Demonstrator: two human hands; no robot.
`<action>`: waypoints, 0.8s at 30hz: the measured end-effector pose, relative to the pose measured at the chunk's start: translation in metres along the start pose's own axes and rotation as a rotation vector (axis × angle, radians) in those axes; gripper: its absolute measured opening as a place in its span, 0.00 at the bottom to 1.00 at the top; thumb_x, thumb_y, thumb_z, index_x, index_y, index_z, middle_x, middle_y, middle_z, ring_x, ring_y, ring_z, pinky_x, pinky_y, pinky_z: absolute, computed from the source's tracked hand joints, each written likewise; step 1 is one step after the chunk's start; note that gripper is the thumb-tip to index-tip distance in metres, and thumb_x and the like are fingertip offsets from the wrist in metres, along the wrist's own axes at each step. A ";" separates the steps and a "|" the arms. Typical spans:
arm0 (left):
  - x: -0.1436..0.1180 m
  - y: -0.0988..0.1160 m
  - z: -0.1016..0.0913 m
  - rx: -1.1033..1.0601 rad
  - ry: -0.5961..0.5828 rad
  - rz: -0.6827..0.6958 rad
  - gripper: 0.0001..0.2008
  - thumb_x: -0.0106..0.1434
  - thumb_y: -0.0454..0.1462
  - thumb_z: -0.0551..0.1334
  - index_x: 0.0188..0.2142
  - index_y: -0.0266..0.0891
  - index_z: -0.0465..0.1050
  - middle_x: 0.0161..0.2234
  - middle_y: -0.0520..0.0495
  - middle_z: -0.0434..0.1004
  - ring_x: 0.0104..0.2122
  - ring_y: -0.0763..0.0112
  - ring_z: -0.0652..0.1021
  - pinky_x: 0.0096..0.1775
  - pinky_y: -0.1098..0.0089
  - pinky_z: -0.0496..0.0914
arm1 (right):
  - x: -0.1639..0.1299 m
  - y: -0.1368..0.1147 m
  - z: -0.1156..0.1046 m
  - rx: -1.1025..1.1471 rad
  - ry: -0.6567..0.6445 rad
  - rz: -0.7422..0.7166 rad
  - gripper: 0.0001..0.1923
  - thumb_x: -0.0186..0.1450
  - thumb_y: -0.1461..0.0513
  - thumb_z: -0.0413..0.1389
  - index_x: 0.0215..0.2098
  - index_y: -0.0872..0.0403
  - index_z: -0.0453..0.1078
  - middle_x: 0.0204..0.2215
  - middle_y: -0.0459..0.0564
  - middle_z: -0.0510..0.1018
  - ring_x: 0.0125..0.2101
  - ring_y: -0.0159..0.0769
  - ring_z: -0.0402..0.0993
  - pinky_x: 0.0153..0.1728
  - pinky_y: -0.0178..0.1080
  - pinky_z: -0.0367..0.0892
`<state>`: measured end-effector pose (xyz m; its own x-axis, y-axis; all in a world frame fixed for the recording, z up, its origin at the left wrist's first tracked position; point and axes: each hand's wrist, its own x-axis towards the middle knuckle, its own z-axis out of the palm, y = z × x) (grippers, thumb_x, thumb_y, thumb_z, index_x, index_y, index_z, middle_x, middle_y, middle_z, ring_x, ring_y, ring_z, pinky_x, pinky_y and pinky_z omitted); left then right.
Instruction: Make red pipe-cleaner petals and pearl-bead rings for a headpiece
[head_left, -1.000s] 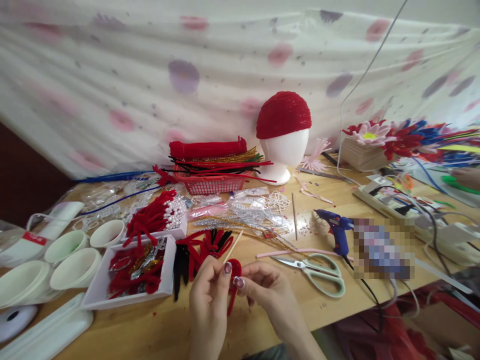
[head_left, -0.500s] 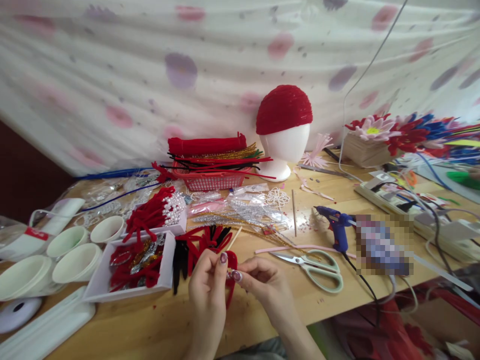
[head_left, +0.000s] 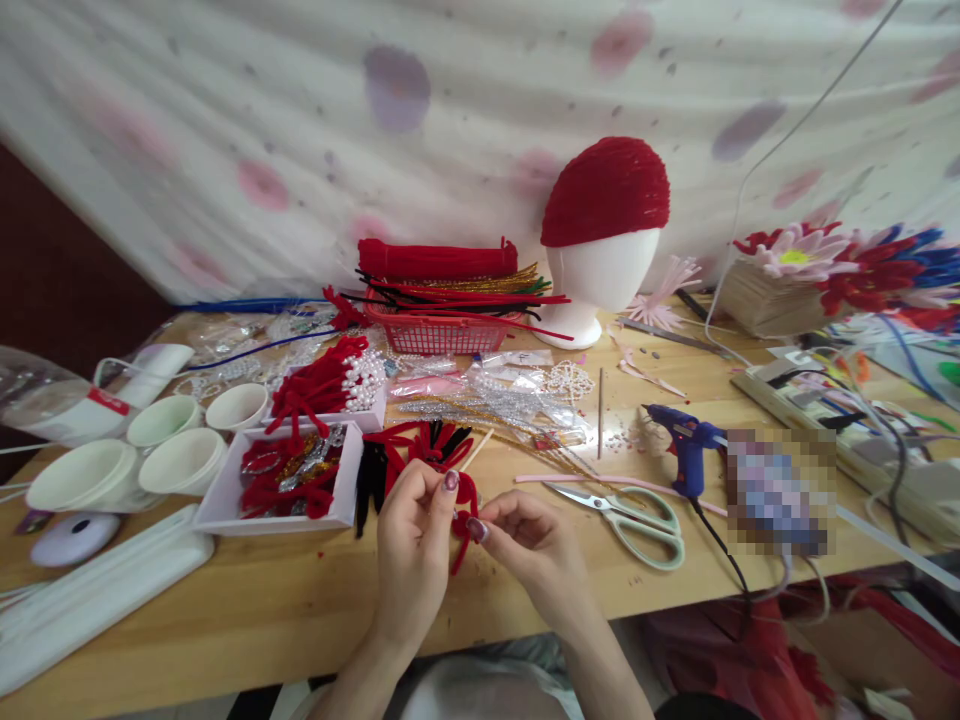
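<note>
My left hand (head_left: 412,550) and my right hand (head_left: 529,550) meet just above the near edge of the wooden table (head_left: 247,620). Together they pinch a small bent red pipe cleaner piece (head_left: 463,522) between thumbs and fingertips. Its loose end hangs down between the hands. Just behind the hands lies a pile of red and black pipe cleaner pieces (head_left: 409,462). A white tray (head_left: 339,500) with red and glittery bits sits to the left of my left hand.
Pale green scissors (head_left: 634,515) and a blue glue gun (head_left: 686,445) lie to the right. A red basket of pipe cleaners (head_left: 439,335) and a white foam head with a red cap (head_left: 604,240) stand at the back. White cups (head_left: 180,455) are at the left.
The view has tilted down and shifted, so the table's near edge and my forearms show. My hands stay together on the red piece, with the fingers working it slightly.
</note>
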<state>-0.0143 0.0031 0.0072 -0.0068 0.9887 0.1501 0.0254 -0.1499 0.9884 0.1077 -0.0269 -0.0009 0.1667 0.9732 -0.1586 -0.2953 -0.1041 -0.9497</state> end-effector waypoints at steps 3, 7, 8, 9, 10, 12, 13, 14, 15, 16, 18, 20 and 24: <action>0.002 0.000 -0.001 0.004 -0.018 0.010 0.17 0.69 0.42 0.58 0.24 0.42 0.61 0.24 0.55 0.61 0.25 0.71 0.66 0.29 0.71 0.61 | 0.001 0.000 0.000 0.005 -0.009 0.008 0.17 0.49 0.52 0.73 0.24 0.55 0.77 0.20 0.46 0.76 0.21 0.29 0.67 0.23 0.31 0.63; 0.008 0.000 -0.005 0.005 -0.125 0.015 0.17 0.68 0.41 0.60 0.22 0.41 0.63 0.24 0.54 0.62 0.25 0.71 0.67 0.29 0.71 0.63 | 0.004 0.003 -0.005 0.001 -0.066 0.014 0.14 0.51 0.54 0.72 0.28 0.54 0.78 0.22 0.46 0.79 0.23 0.30 0.70 0.25 0.32 0.66; 0.009 0.000 -0.007 0.003 -0.147 0.013 0.17 0.68 0.41 0.60 0.22 0.41 0.63 0.24 0.54 0.63 0.25 0.71 0.68 0.29 0.71 0.63 | 0.005 0.003 -0.006 0.000 -0.082 0.020 0.14 0.51 0.55 0.73 0.30 0.54 0.78 0.24 0.46 0.80 0.24 0.31 0.72 0.26 0.32 0.67; 0.010 -0.001 -0.008 0.002 -0.162 0.011 0.17 0.67 0.41 0.60 0.22 0.41 0.64 0.24 0.53 0.63 0.26 0.71 0.68 0.29 0.71 0.63 | 0.006 0.002 -0.007 -0.002 -0.095 0.026 0.14 0.51 0.56 0.73 0.31 0.53 0.79 0.25 0.46 0.81 0.25 0.32 0.73 0.27 0.32 0.68; 0.011 -0.001 -0.009 0.006 -0.170 0.007 0.17 0.67 0.41 0.60 0.22 0.40 0.65 0.24 0.53 0.64 0.26 0.71 0.68 0.30 0.71 0.63 | 0.007 0.001 -0.008 -0.004 -0.099 0.032 0.14 0.51 0.56 0.73 0.32 0.53 0.79 0.26 0.47 0.81 0.26 0.32 0.74 0.28 0.32 0.69; 0.012 -0.002 -0.011 0.022 -0.181 0.005 0.16 0.68 0.40 0.60 0.23 0.40 0.67 0.25 0.53 0.65 0.27 0.71 0.69 0.31 0.71 0.64 | 0.008 -0.001 -0.008 -0.001 -0.090 0.041 0.14 0.50 0.55 0.73 0.30 0.53 0.80 0.25 0.47 0.82 0.25 0.32 0.74 0.27 0.32 0.69; 0.012 -0.002 -0.012 0.031 -0.186 0.008 0.16 0.68 0.40 0.60 0.23 0.40 0.68 0.25 0.53 0.65 0.27 0.70 0.69 0.31 0.71 0.64 | 0.009 -0.003 -0.008 0.005 -0.084 0.043 0.14 0.50 0.54 0.74 0.29 0.53 0.81 0.24 0.47 0.82 0.24 0.31 0.74 0.27 0.32 0.69; 0.012 -0.002 -0.012 0.038 -0.189 0.011 0.16 0.68 0.40 0.60 0.23 0.40 0.68 0.25 0.53 0.66 0.27 0.70 0.69 0.31 0.71 0.63 | 0.009 -0.004 -0.008 0.011 -0.080 0.043 0.13 0.50 0.54 0.74 0.28 0.53 0.81 0.23 0.46 0.82 0.23 0.31 0.74 0.26 0.32 0.70; 0.012 -0.002 -0.012 0.043 -0.192 0.014 0.16 0.68 0.40 0.60 0.23 0.40 0.69 0.25 0.53 0.66 0.27 0.70 0.69 0.31 0.71 0.63 | 0.010 -0.006 -0.007 0.013 -0.076 0.040 0.13 0.50 0.53 0.73 0.27 0.52 0.82 0.22 0.46 0.81 0.22 0.31 0.74 0.26 0.33 0.70; 0.012 -0.003 -0.012 0.047 -0.194 0.016 0.16 0.68 0.40 0.60 0.23 0.40 0.69 0.25 0.52 0.66 0.27 0.70 0.70 0.31 0.71 0.63 | 0.010 -0.006 -0.007 0.008 -0.071 0.034 0.13 0.50 0.53 0.73 0.26 0.52 0.82 0.20 0.46 0.81 0.22 0.32 0.74 0.27 0.33 0.71; 0.011 -0.003 -0.012 0.044 -0.188 0.020 0.16 0.68 0.40 0.60 0.24 0.40 0.69 0.25 0.52 0.66 0.27 0.70 0.70 0.31 0.71 0.64 | 0.011 -0.007 -0.006 -0.010 -0.060 0.017 0.12 0.50 0.52 0.73 0.24 0.52 0.82 0.18 0.47 0.80 0.21 0.33 0.74 0.27 0.35 0.72; 0.009 -0.002 -0.010 0.030 -0.153 0.027 0.15 0.68 0.40 0.60 0.23 0.40 0.68 0.25 0.53 0.66 0.27 0.71 0.70 0.31 0.71 0.64 | 0.011 -0.007 -0.004 -0.018 -0.044 0.007 0.11 0.51 0.53 0.73 0.23 0.52 0.83 0.18 0.48 0.80 0.21 0.34 0.74 0.27 0.36 0.72; 0.007 -0.001 -0.007 -0.037 -0.100 0.014 0.16 0.68 0.40 0.60 0.23 0.40 0.66 0.24 0.53 0.66 0.25 0.71 0.70 0.29 0.72 0.65 | 0.010 -0.002 0.000 -0.004 -0.007 -0.007 0.10 0.50 0.54 0.73 0.24 0.51 0.84 0.20 0.49 0.82 0.22 0.36 0.75 0.27 0.37 0.73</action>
<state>-0.0211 0.0100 0.0074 0.0929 0.9822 0.1630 -0.0120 -0.1626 0.9866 0.1102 -0.0174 -0.0009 0.1622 0.9753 -0.1497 -0.2907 -0.0977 -0.9518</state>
